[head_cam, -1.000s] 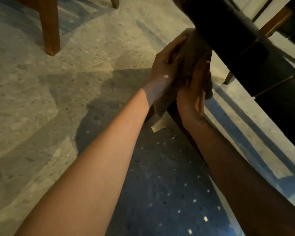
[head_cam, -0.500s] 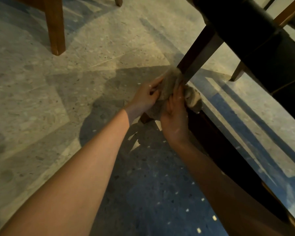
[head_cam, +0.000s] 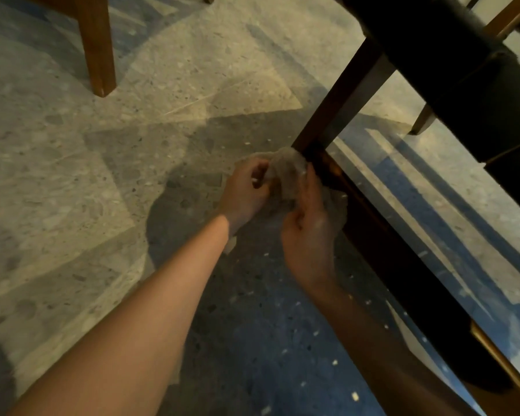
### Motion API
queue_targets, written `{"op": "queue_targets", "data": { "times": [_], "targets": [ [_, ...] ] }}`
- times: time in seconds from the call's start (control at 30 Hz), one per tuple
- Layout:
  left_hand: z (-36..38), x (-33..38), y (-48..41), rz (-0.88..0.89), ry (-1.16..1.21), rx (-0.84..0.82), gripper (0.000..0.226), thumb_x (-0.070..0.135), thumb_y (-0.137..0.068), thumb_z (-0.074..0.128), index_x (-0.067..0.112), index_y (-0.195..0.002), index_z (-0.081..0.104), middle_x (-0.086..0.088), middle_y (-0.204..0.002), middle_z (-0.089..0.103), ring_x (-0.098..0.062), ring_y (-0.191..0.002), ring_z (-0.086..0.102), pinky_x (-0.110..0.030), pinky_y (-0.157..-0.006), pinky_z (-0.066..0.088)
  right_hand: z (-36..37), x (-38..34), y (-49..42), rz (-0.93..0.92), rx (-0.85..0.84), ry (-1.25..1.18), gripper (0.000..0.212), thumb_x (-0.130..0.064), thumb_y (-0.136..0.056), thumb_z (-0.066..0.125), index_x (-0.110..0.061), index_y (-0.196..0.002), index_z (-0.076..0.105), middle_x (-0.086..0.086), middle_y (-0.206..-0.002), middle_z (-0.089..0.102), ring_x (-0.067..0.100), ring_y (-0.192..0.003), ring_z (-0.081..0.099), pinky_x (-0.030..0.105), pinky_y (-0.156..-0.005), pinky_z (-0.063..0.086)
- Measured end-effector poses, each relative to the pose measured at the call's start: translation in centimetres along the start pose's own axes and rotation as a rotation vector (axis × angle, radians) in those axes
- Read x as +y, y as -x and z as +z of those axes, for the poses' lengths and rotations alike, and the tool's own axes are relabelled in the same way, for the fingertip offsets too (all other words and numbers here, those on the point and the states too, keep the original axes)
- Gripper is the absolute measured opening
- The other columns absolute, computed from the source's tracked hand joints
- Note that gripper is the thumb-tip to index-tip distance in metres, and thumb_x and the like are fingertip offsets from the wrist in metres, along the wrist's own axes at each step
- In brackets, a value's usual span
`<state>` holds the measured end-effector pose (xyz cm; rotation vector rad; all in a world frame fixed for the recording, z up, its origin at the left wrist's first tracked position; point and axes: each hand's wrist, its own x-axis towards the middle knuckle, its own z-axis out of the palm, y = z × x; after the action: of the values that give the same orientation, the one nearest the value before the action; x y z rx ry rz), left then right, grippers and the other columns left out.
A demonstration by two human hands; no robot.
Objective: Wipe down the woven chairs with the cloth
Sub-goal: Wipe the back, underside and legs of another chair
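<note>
A crumpled beige cloth [head_cam: 290, 171] is bunched at the foot of a dark wooden chair leg [head_cam: 341, 97], where the leg meets a low rail [head_cam: 382, 235]. My left hand [head_cam: 248, 192] grips the cloth's left side with curled fingers. My right hand [head_cam: 308, 232] holds its right side against the rail. The chair's dark seat [head_cam: 451, 70] hangs above at the upper right. Part of the cloth is hidden behind my right hand.
Another wooden chair leg [head_cam: 98, 46] stands on the speckled stone floor [head_cam: 57, 175] at the upper left. A further leg [head_cam: 422, 121] shows under the dark seat at the right. Blue floor bands run along the right side.
Both hands slid the cloth down the chair leg from just under the seat to the leg's foot near the floor. The view tilted downward with them.
</note>
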<state>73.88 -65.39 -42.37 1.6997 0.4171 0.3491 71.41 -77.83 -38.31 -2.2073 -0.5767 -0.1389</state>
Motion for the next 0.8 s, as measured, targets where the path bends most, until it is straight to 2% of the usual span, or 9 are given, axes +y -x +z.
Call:
{"op": "queue_targets", "data": {
  "times": [0.1, 0.13, 0.23, 0.27, 0.43, 0.53, 0.6, 0.7, 0.8],
  "targets": [
    [1.1, 3.1, 1.2, -0.080, 0.103, 0.006, 0.017, 0.013, -0.088, 0.064, 0.007, -0.104, 0.063, -0.012, -0.102, 0.067, -0.023, -0.094, 0.063, -0.037, -0.083, 0.052, -2.1, -0.7, -0.1, 0.036, 0.037, -0.021, 0.063, 0.003, -0.094, 0.044, -0.008, -0.150, 0.018, 0.011, -0.152, 0.031, 0.000, -0.132, 0.025, 0.004, -0.107, 0.017],
    [1.9, 3.9, 1.5, -0.108, 0.139, 0.020, 0.022, 0.015, -0.088, 0.064, 0.006, -0.108, 0.064, -0.013, -0.106, 0.067, -0.025, -0.098, 0.063, -0.040, -0.087, 0.052, -2.7, -0.6, -0.5, 0.053, 0.044, 0.030, 0.062, -0.002, -0.095, 0.046, -0.008, -0.151, 0.017, 0.013, -0.152, 0.029, 0.004, -0.134, 0.025, 0.004, -0.108, 0.014],
    [4.5, 4.9, 2.7, -0.100, 0.218, 0.058, 0.030, 0.004, -0.086, 0.065, -0.003, -0.115, 0.061, -0.020, -0.113, 0.065, -0.030, -0.106, 0.062, -0.042, -0.094, 0.049, -4.0, 1.0, -2.5, 0.207, -0.089, 0.211, 0.067, -0.008, -0.094, 0.047, -0.015, -0.151, 0.012, 0.018, -0.150, 0.030, 0.031, -0.136, 0.032, 0.038, -0.112, 0.026],
    [5.2, 5.0, 2.8, -0.117, 0.247, 0.092, 0.031, 0.000, -0.086, 0.064, -0.005, -0.117, 0.059, -0.023, -0.115, 0.063, -0.032, -0.108, 0.061, -0.041, -0.095, 0.049, -4.1, 1.6, -3.4, 0.203, -0.119, 0.281, 0.064, -0.012, -0.095, 0.045, -0.016, -0.151, 0.014, 0.017, -0.150, 0.031, 0.033, -0.135, 0.032, 0.042, -0.110, 0.027],
    [6.7, 5.2, 2.2, -0.222, 0.369, 0.183, 0.046, -0.019, -0.082, 0.056, -0.013, -0.126, 0.044, -0.029, -0.124, 0.054, -0.027, -0.103, 0.056, -0.018, -0.081, 0.048, -4.8, 4.1, -5.2, 0.050, -0.188, 0.621, 0.050, -0.029, -0.098, 0.045, -0.017, -0.145, 0.032, 0.011, -0.141, 0.044, 0.028, -0.128, 0.041, 0.038, -0.105, 0.033],
    [7.3, 5.1, 3.3, -0.177, 0.243, 0.169, 0.046, -0.011, -0.080, 0.064, -0.003, -0.124, 0.051, -0.017, -0.118, 0.060, -0.018, -0.101, 0.055, -0.004, -0.072, 0.044, -5.7, 4.5, -3.7, 0.046, -0.169, 0.660, 0.054, -0.026, -0.096, 0.050, -0.015, -0.145, 0.031, 0.013, -0.135, 0.049, 0.031, -0.123, 0.046, 0.042, -0.099, 0.037],
    [7.8, 5.2, 4.2, -0.152, 0.164, 0.122, 0.045, -0.004, -0.078, 0.069, 0.001, -0.121, 0.054, -0.008, -0.113, 0.061, -0.016, -0.104, 0.056, -0.007, -0.080, 0.044, -6.5, 4.7, -2.1, 0.016, -0.163, 0.752, 0.057, -0.018, -0.094, 0.050, -0.010, -0.146, 0.029, 0.015, -0.136, 0.047, 0.033, -0.123, 0.044, 0.042, -0.097, 0.035],
    [8.9, 5.5, 6.3, -0.181, 0.110, 0.026, 0.049, 0.003, -0.078, 0.072, 0.006, -0.122, 0.052, -0.011, -0.119, 0.061, -0.020, -0.111, 0.058, -0.028, -0.096, 0.046, -8.2, 4.6, 0.4, 0.073, -0.156, 0.809, 0.060, -0.016, -0.090, 0.051, -0.005, -0.145, 0.029, 0.020, -0.135, 0.046, 0.035, -0.122, 0.044, 0.043, -0.096, 0.033],
    [10.6, 5.5, 9.1, -0.157, 0.039, -0.059, 0.050, 0.009, -0.078, 0.073, 0.007, -0.122, 0.050, -0.008, -0.117, 0.060, -0.020, -0.108, 0.059, -0.030, -0.093, 0.048, -10.4, 4.9, 3.4, 0.113, -0.156, 0.881, 0.061, -0.018, -0.089, 0.054, -0.003, -0.144, 0.032, 0.022, -0.131, 0.050, 0.037, -0.117, 0.049, 0.044, -0.094, 0.036]
  ]
}}
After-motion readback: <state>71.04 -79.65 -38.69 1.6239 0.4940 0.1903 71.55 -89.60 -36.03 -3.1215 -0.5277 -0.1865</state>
